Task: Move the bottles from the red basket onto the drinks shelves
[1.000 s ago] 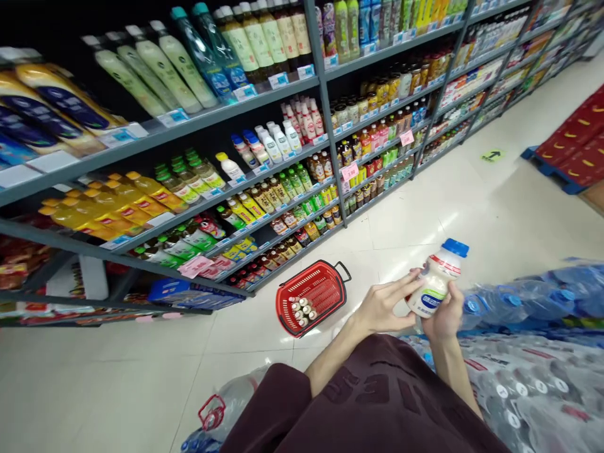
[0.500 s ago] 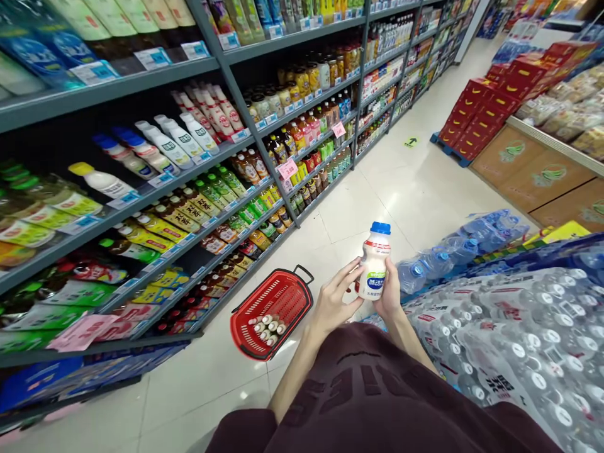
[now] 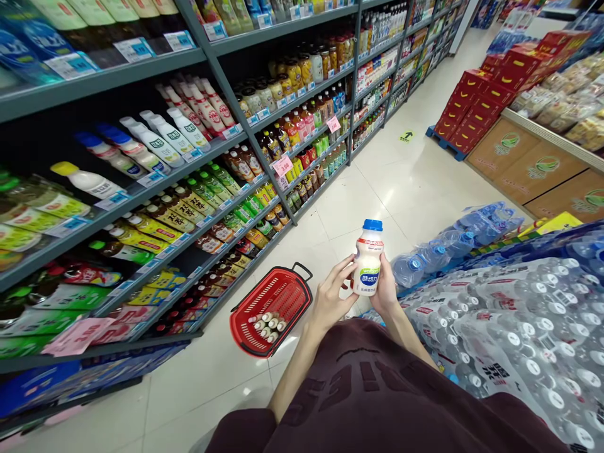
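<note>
A white drink bottle (image 3: 369, 261) with a blue cap and a red, green and blue label stands upright between my hands in front of my body. My left hand (image 3: 333, 296) is closed on its left side, thumb low and fingers higher up. From the right, my right hand (image 3: 385, 289) grips the bottle, with part of the fingers hidden behind it. On the floor to the left sits a red shopping basket (image 3: 287, 289), its black handle folded down. Several small white bottles (image 3: 268, 326) are grouped inside the basket.
Shelves (image 3: 165, 173) of bottled drinks run along the left side. Packs of bottled water (image 3: 509, 321) are stacked close on my right. Farther off, red boxes (image 3: 476, 110) stand on a blue pallet (image 3: 446, 143), beside a wooden display bin (image 3: 519, 154). The tiled floor (image 3: 349, 207) stretches between.
The view has shifted slightly, so the shelves sit a little farther left. Both hands still hold the bottle, which appears slightly left and higher in view. The basket stays on the floor.
</note>
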Tool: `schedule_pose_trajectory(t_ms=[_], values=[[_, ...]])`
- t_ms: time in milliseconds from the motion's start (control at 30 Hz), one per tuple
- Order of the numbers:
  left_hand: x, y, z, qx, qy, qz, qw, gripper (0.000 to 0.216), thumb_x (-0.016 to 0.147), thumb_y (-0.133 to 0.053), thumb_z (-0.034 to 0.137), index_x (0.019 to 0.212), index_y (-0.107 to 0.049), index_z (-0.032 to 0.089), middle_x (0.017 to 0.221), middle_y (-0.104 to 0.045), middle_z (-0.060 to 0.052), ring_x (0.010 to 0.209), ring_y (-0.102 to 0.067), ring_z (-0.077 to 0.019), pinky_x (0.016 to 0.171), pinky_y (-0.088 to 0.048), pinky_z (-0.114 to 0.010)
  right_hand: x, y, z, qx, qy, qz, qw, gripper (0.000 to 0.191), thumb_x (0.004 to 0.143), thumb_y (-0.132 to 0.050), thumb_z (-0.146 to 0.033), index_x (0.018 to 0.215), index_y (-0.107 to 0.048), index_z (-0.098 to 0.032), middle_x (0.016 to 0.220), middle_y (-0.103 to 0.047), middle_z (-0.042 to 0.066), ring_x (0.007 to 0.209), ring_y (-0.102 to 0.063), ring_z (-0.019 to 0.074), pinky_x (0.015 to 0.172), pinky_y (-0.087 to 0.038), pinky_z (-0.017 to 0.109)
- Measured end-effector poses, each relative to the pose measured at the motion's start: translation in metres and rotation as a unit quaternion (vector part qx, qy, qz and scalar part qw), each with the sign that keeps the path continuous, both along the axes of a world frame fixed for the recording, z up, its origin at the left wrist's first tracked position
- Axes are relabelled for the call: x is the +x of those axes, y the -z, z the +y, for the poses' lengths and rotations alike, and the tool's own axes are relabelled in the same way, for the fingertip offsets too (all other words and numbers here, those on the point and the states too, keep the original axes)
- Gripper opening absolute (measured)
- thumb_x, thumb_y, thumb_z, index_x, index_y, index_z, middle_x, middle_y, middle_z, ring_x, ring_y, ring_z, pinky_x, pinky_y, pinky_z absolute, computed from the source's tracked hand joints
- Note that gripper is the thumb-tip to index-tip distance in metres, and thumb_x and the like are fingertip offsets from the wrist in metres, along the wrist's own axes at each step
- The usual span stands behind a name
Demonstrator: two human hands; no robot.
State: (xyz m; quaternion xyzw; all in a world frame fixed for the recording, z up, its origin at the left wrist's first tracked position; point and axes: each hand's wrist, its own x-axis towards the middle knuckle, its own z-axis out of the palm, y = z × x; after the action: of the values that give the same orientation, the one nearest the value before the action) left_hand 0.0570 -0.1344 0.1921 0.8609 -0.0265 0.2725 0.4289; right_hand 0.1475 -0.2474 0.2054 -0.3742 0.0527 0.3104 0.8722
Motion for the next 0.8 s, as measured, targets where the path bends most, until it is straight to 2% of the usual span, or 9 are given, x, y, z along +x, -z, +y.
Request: schedule_pose_trajectory(t_ms=[200, 500, 700, 800], values=[[-0.0007, 0.0035, 0.0013, 0.000, -0.015, 0.003, 1.000, 0.065, 0.086, -0.070, 0.010, 0.145, -0.049, 0.026, 0.154, -0.053, -0.017, 0.119, -0.069, -0.0235, 0.076, -0.065, -0.030, -0.0014, -0.0041, 0.0021, -0.002, -0.010, 0.006, 1.000, 0.047, 0.087, -0.065, -0.060, 0.112, -0.073, -0.023, 0.092, -0.082, 0.005, 0.092, -0.078, 0.0286, 0.078, -0.066, 0.042], [-0.0001, 0.0017, 0.0013, -0.010, -0.022, -0.006, 1.000, 0.064, 0.082, -0.074, 0.011, 0.141, -0.050, 0.025, 0.151, -0.056, -0.017, 0.111, -0.071, -0.0219, 0.074, -0.065, -0.030, -0.0011, -0.0056, 0.0013, 0.006, -0.021, 0.007, 1.000, 0.046, 0.083, -0.069, -0.059, 0.111, -0.073, -0.022, 0.092, -0.082, 0.005, 0.093, -0.078, 0.0308, 0.077, -0.066, 0.044], [-0.0003, -0.0009, 0.0010, -0.020, -0.018, 0.013, 1.000, 0.067, 0.080, -0.076, 0.012, 0.141, -0.050, 0.024, 0.151, -0.056, -0.017, 0.116, -0.069, -0.0235, 0.075, -0.065, -0.031, 0.0003, -0.0027, -0.0004, 0.016, -0.013, 0.006, 1.000, 0.044, 0.084, -0.071, -0.055, 0.111, -0.069, -0.021, 0.099, -0.081, 0.004, 0.089, -0.077, 0.0263, 0.076, -0.064, 0.040], [-0.0003, 0.0008, 0.0019, -0.025, -0.017, 0.024, 0.999, 0.067, 0.080, -0.075, 0.013, 0.141, -0.049, 0.024, 0.151, -0.056, -0.017, 0.114, -0.070, -0.0228, 0.074, -0.065, -0.030, 0.0014, -0.0002, -0.0007, 0.020, 0.001, 0.002, 1.000, 0.037, 0.083, -0.074, -0.053, 0.102, -0.066, -0.022, 0.095, -0.079, 0.001, 0.085, -0.075, 0.0223, 0.077, -0.062, 0.036]])
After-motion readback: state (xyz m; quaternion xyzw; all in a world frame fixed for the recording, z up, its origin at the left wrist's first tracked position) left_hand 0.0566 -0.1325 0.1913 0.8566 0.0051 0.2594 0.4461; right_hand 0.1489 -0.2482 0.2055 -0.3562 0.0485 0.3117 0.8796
